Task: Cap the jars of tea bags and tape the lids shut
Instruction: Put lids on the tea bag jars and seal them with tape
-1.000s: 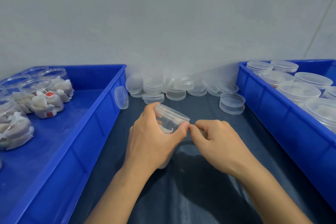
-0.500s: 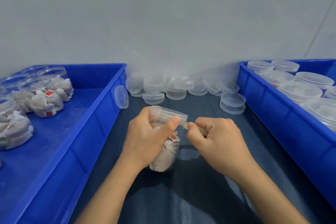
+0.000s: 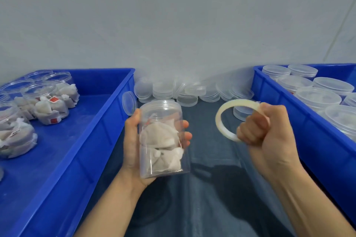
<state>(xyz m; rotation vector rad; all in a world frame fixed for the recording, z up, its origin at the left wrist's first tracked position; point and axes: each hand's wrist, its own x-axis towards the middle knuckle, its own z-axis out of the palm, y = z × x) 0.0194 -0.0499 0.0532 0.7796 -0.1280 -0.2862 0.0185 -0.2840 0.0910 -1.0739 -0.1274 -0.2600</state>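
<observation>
Holding a capped clear jar of tea bags point(image 3: 162, 138) upright in our left hand point(image 3: 134, 146), fingers wrapped round its far side, we keep it above the dark table cover point(image 3: 212, 188); our right hand point(image 3: 269, 132), well apart to its right, is fisted around a tape roll point(image 3: 223, 119), with loose lids point(image 3: 185, 92) beyond both hands and blue trays point(image 3: 92, 140) outside each
</observation>
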